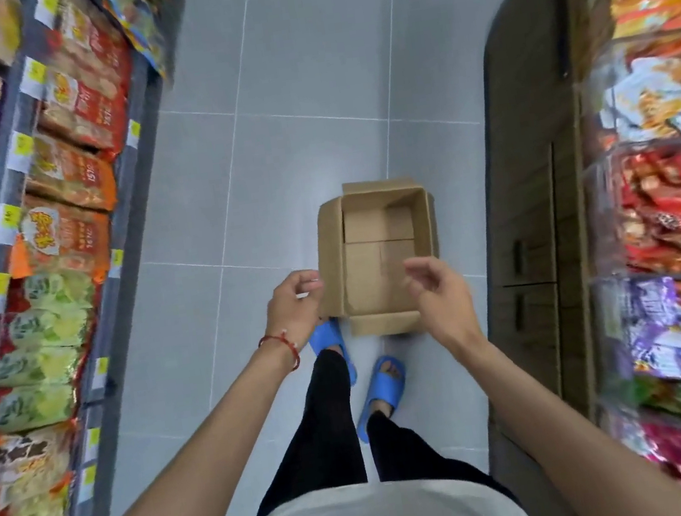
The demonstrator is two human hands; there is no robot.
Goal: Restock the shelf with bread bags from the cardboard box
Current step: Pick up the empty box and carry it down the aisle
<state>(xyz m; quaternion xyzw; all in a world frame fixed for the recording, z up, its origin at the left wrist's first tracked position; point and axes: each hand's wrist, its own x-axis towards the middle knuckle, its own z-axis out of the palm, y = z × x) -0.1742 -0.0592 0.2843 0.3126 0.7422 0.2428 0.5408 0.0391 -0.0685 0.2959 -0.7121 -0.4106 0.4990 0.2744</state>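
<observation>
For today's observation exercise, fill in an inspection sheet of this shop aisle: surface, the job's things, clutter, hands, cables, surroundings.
Surface: grey tiled floor, bare apart from the box.
Job's things: cardboard box on the floor, flaps open, nothing visible inside; no bread bags seen in it.
Clutter: nothing seen.
Hands: left hand and right hand both over the box's near end, fingers curled, holding nothing; red bracelet on the left wrist.
Cables: nothing seen.
Surroundings: left shelves and right shelves full of packaged goods; blue slippers beside the box.
</observation>
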